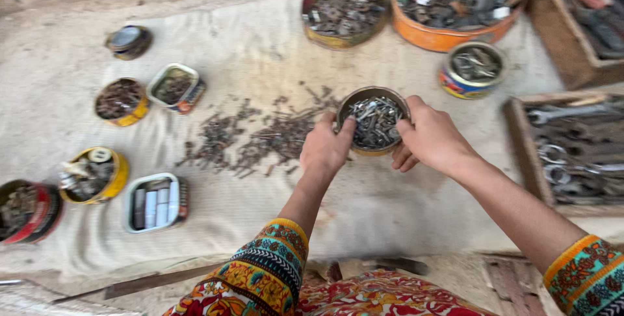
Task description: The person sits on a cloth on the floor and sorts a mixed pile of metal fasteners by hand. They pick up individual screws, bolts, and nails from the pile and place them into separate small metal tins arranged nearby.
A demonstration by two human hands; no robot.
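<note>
Head view, looking down at a pale cloth (260, 49) spread on the ground.

Centre-right of frame: small round tin (373, 120) filled with mixed metal screws and bolts, gripped from both sides. Left hand (327, 147) on the tin's left rim, fingers curled against the wall, thumb at the rim. Right hand (429, 137) on the right rim, thumb over the edge, fingers wrapped beneath. Whether the tin rests on the cloth or is lifted just above it: cannot tell.

Just left of the tin: loose scatter of rusty nails (257, 137) lying on the cloth.

Upper centre: yellow round tin (344, 9) of dark hardware. Upper right: larger orange bowl (455, 4) of scrap metal parts; below it a small coloured can (474, 69).

Right edge: wooden tray (513, 121) holding wrenches.

Left side: several more tins, including a rectangular tin (155, 202) lower left, a yellow tin (94, 174) beside it, and a red tin (29, 210) at the far left edge.

Sleeves patterned, orange and multicoloured.
</note>
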